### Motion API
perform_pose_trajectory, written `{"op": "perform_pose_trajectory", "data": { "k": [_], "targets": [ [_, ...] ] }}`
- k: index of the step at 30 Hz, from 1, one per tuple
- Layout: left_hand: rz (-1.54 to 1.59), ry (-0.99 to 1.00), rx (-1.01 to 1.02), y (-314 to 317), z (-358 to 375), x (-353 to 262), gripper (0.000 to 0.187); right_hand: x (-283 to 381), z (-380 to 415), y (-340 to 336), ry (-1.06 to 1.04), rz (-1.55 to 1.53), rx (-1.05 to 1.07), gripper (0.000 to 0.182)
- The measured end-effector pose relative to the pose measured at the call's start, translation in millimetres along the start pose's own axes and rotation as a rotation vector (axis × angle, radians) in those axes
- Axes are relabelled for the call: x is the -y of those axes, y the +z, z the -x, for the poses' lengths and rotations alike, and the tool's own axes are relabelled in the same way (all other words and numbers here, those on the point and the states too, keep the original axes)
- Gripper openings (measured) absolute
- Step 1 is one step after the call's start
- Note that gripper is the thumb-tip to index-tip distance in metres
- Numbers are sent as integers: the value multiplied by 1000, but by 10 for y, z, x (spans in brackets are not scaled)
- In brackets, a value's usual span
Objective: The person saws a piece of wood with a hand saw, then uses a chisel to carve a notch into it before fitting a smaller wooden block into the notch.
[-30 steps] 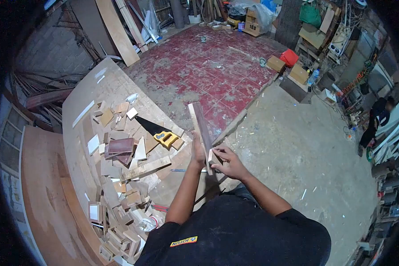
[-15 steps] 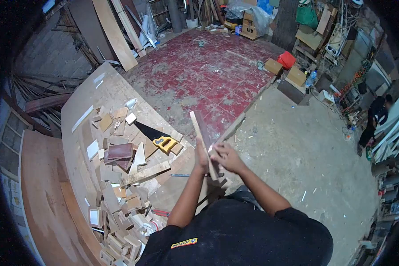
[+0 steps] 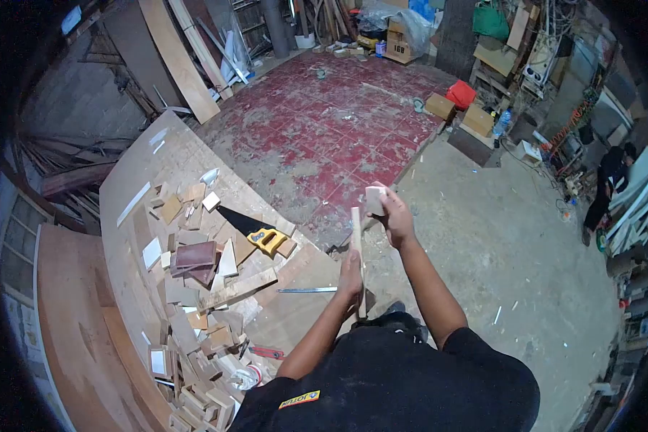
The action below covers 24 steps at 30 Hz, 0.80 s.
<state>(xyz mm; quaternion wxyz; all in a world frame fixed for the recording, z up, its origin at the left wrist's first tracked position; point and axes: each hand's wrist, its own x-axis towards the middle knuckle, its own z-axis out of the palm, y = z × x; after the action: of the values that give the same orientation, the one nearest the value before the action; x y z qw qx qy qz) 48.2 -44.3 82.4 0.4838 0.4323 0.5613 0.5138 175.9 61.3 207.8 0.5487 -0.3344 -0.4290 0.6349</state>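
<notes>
A narrow wooden board stands nearly upright and edge-on in front of my body, with my left hand closed around its lower part. Raised to the right of the board's top, my right hand pinches a small, pale, squarish flat piece; its material is not clear. The piece and the board are apart. A thin metal ruler-like strip lies on the worktable left of my left hand. Beyond it rests a handsaw with a yellow handle.
Wood offcuts and a red-handled tool crowd the worktable. A curved wooden panel stands at the left. Cardboard boxes and a red bag sit at the right. Another person is by pale strips at the far right.
My right hand has moved off the board, up and to the right, with the pale piece in it. The board has turned more upright and shifted right, still in my left hand.
</notes>
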Motion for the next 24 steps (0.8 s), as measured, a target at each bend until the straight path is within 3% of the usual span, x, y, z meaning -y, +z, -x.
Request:
{"op": "perform_pose_trajectory", "data": {
  "k": [1,2,5,7,9,10,13,18,24],
  "targets": [
    [55,-56,-14,5,-8,17,51,87,17,-15,37,-253,44,38],
    [123,-51,-116,20,-44,32,54,122,33,-39,61,-272,30,41],
    [136,-109,-66,-201,-8,-297,57,102,148,-107,149,-409,78,45],
    [143,-81,-144,-259,-87,-263,58,8,189,-157,174,-393,73,49],
    [217,-81,-161,-320,-149,-302,59,-30,228,-181,219,-513,224,52],
    [369,22,-194,-247,-208,-357,59,-37,255,-166,236,-510,220,55],
    [422,-65,-114,-269,-8,-833,61,0,317,-114,261,-503,273,55],
    [442,-77,-121,-229,27,-932,62,25,367,-24,255,-501,290,56],
    [374,73,-55,-155,-61,-928,37,98,464,85,231,-367,337,60]
  ]
}}
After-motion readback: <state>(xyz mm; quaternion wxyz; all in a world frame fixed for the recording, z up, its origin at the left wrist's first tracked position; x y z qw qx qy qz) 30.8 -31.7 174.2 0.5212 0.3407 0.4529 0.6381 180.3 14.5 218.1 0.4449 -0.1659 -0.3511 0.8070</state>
